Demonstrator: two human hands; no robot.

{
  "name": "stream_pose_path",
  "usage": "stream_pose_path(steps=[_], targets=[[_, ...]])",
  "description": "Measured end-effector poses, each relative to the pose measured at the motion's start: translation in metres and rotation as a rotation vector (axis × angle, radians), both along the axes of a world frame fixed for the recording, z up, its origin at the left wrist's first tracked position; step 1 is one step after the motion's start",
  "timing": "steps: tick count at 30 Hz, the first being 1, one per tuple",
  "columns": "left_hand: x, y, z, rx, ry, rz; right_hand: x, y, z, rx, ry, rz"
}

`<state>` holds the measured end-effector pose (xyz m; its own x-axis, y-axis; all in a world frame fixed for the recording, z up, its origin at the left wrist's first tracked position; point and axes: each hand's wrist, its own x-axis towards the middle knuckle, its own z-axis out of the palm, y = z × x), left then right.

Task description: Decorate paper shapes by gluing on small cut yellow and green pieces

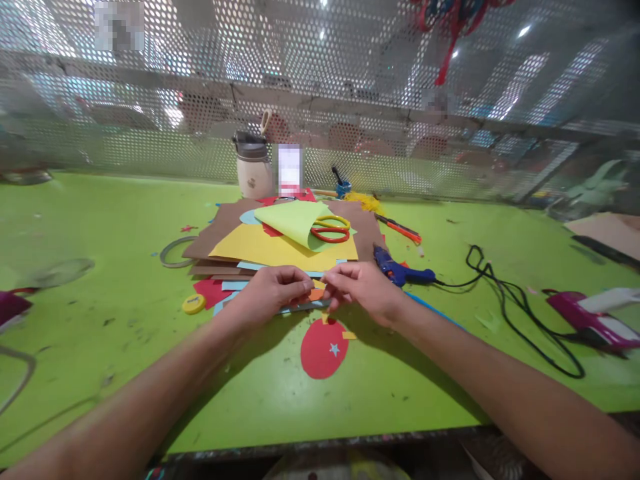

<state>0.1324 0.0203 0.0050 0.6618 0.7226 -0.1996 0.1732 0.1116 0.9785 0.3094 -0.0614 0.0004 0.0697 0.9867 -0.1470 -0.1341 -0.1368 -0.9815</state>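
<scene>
My left hand (pixel 283 288) and my right hand (pixel 357 287) meet almost fingertip to fingertip in front of a paper stack. Both are closed in a pinch; what they hold is too small to make out. A small yellow paper piece (pixel 319 285) shows between the fingertips, with an orange paper piece (pixel 317 294) just below. Nearer to me, a red paper oval (pixel 320 357) lies flat with a pale blue star (pixel 335 349) on it. One yellow strip (pixel 349 335) sticks out at its right edge, another yellow bit (pixel 325 319) at its top.
Behind my hands, brown cardboard (pixel 210 233) carries yellow paper (pixel 240 245), a light green sheet (pixel 293 220) and scissors (pixel 333 235). A blue glue gun (pixel 400 268) lies right, its black cord (pixel 505 283) trailing. Yellow round tape (pixel 194 304) is left; a cup (pixel 253 170) stands behind.
</scene>
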Motion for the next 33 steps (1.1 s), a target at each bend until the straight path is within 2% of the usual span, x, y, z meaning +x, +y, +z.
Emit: stream_pose_path(steps=[4, 9, 25, 29, 33], targets=[[-0.001, 0.001, -0.003, -0.02, -0.041, 0.029, 0.004, 0.0, 0.004, 0.019, -0.005, -0.039], [-0.001, -0.003, 0.0, -0.018, -0.048, 0.055, -0.004, -0.001, 0.002, 0.033, -0.041, -0.024], [-0.001, -0.006, 0.005, 0.05, 0.017, 0.064, -0.005, -0.003, 0.0, 0.085, -0.162, -0.064], [-0.001, -0.006, 0.005, 0.06, 0.019, 0.073, 0.0, -0.002, 0.001, 0.102, -0.171, -0.106], [-0.002, -0.005, 0.004, 0.058, 0.014, 0.069, -0.003, 0.0, 0.002, 0.144, -0.225, -0.087]])
